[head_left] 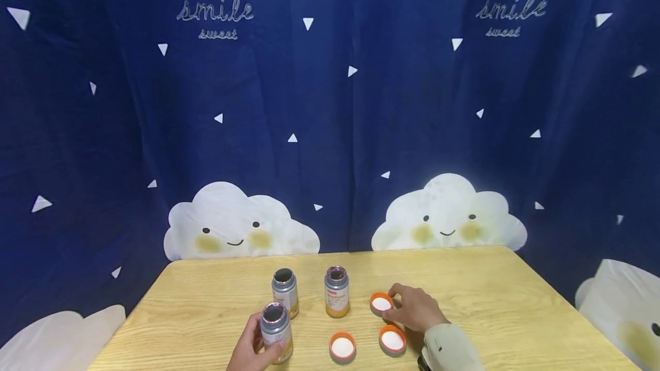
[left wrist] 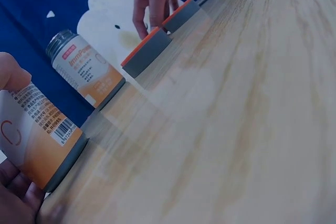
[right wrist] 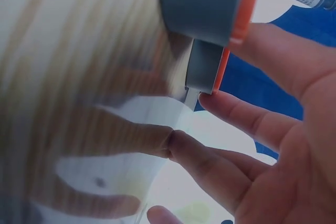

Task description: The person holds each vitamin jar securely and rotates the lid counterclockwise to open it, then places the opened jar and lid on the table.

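In the head view my left hand (head_left: 258,343) holds a grey bottle (head_left: 277,334) with a white and orange label around its body. The bottle is upright and uncapped, with ragged foil at its rim. My right hand (head_left: 416,308) is at the rear orange-rimmed grey lid (head_left: 381,303), which lies on the table with its white inside up. Thumb and index finger are at the lid's sides; the right wrist view shows the index fingertip (right wrist: 207,100) against its edge, while the near lid (right wrist: 202,3) partly hides the thumb.
Two more uncapped bottles stand behind the held one, one on the left (head_left: 285,293) and one in the middle (head_left: 337,296). Another upturned lid (head_left: 342,348) lies at the table's front. Beyond the wooden table (head_left: 495,285) hangs a blue curtain (head_left: 330,102) with clouds.
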### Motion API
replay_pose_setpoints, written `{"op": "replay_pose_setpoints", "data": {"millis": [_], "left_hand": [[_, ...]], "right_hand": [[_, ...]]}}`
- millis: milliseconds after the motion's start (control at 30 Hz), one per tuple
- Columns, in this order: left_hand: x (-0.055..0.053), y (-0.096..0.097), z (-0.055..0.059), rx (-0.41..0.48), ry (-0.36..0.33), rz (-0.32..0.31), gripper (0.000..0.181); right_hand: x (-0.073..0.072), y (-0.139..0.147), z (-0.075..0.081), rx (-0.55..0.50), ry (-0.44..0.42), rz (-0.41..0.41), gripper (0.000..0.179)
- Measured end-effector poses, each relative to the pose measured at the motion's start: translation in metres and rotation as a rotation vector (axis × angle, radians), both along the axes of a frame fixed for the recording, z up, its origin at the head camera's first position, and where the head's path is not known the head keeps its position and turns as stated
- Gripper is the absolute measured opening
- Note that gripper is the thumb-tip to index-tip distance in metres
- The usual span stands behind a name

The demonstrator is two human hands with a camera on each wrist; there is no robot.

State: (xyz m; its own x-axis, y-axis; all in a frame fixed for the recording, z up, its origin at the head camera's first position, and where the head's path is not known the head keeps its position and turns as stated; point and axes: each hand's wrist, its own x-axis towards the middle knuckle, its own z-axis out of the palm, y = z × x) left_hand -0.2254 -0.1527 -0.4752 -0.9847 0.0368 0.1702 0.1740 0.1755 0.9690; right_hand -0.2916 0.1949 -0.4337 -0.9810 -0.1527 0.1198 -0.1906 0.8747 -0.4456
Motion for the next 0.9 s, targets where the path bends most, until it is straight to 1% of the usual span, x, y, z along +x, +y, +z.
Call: {"op": "replay_pose_setpoints", "data": {"millis": [100, 167, 367, 467, 700, 900], "left_hand": [[0.0000, -0.0002, 0.0001, 0.007, -0.005, -0.007, 0.063], [0.0004, -0.0003, 0.0004, 0.007, -0.018, -0.007, 0.063], [0.0015, 0.0000, -0.0003, -0.003, -0.030, -0.006, 0.064], [0.0012, 0.0012, 0.0011, 0.000, -0.037, 0.005, 0.063], [0.0013, 0.0022, 0.0016, 0.000, -0.054, 0.009, 0.062], [0.0016, 0.0012, 0.0019, -0.011, -0.041, -0.005, 0.063]], "right_hand": [[-0.0002, 0.0011, -0.0004, -0.009, 0.025, -0.008, 0.034], [0.0003, 0.0019, -0.0005, -0.012, 0.029, -0.011, 0.036], [0.0028, 0.0017, 0.0008, 0.003, -0.001, 0.011, 0.055], [0.0022, 0.0017, 0.0014, 0.004, -0.008, 0.017, 0.058], [0.0013, 0.0014, 0.0007, 0.014, -0.034, 0.026, 0.051], [0.0034, 0.0010, 0.0009, 0.007, -0.008, 0.021, 0.045]]}}
